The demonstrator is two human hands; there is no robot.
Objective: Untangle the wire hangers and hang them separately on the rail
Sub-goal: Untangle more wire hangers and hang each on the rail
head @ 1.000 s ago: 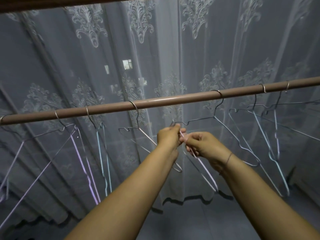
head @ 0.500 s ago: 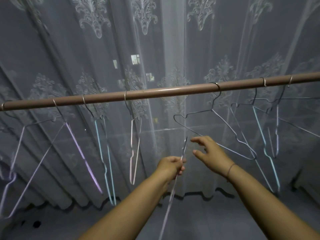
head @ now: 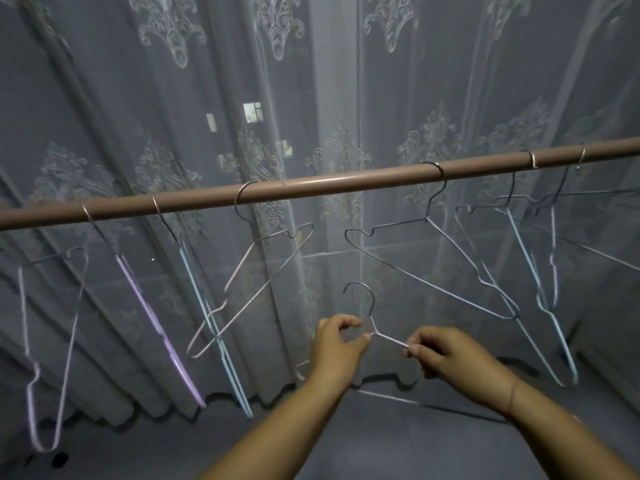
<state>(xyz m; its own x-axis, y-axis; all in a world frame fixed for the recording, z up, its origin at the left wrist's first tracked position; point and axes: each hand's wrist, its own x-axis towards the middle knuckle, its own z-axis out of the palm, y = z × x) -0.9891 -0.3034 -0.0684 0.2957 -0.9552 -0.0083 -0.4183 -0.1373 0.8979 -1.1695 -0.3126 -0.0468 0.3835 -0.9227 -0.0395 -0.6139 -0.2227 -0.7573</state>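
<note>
Loose wire hanger [head: 371, 320] sat low centre, hook up, under the rail [head: 329, 185], left hand [head: 341, 344] pinched its neck, right hand [head: 446, 355] pinched its shoulder wire, other hangers [head: 426, 220] hung along the rail.

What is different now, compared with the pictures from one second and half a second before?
The left hand pulled one hanger free and down from the rail. The right hand, open half a second ago, now pinches its shoulder wire, and the hook points up. The other hangers stayed on the rail.
</note>
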